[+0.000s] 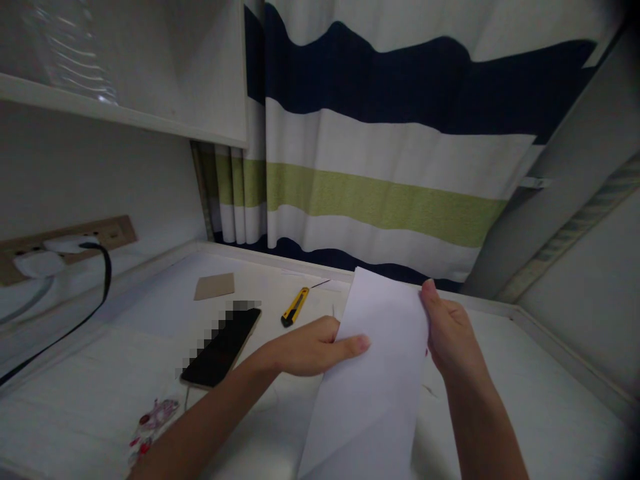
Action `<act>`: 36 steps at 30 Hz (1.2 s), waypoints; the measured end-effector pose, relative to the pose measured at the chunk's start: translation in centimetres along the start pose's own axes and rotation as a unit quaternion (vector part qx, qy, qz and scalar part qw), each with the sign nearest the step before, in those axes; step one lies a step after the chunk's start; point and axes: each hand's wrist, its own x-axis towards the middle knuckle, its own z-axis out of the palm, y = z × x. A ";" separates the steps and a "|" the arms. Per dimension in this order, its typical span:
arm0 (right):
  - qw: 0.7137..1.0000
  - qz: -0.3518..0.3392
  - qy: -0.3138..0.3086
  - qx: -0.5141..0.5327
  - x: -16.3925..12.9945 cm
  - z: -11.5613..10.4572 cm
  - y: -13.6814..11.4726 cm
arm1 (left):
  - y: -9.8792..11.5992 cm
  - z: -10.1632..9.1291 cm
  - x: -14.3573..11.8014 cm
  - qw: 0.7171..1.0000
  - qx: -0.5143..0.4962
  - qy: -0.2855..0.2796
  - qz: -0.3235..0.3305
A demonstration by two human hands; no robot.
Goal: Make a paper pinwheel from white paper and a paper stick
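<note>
1. We note the left hand [310, 348] pinching the left edge of a white paper sheet [373, 373]; thumb lies across the face of the sheet, fingers hidden behind it.
2. The right hand [450, 333] grips the sheet's right edge near its top corner; thumb tip at the upper edge, remaining fingers behind the paper, so both hands are closed on the sheet.
3. The sheet is held up between the two hands, above the white surface [525, 400], tilted; a diagonal crease shows low on it; its lower end runs out of view.
4. Just beyond the left hand lies a yellow utility knife [295, 307] on the surface, apart from the fingers; further out to that hand's left, a dark phone [223, 350] lies flat; beyond the phone, a small brown card piece [215, 286].
5. Near the left forearm, a red-and-white patterned item [153, 420]; what it is we cannot tell.
6. Behind both hands hangs a striped curtain [390, 147]; far to the left, a black cable [95, 293] plugged at the wall.
</note>
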 end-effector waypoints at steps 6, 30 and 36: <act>0.992 0.030 -0.122 -0.024 -0.6 0.8 -0.6 | -0.5 -0.5 0.4 0.997 -0.049 0.051 -0.006; 0.953 0.048 -0.287 -0.089 -1.7 2.5 -0.7 | -0.3 -2.4 1.0 0.976 -0.113 0.185 0.034; 0.936 0.035 -0.326 -0.128 -1.6 2.9 -0.2 | -0.4 -3.7 0.9 0.966 -0.102 0.231 0.047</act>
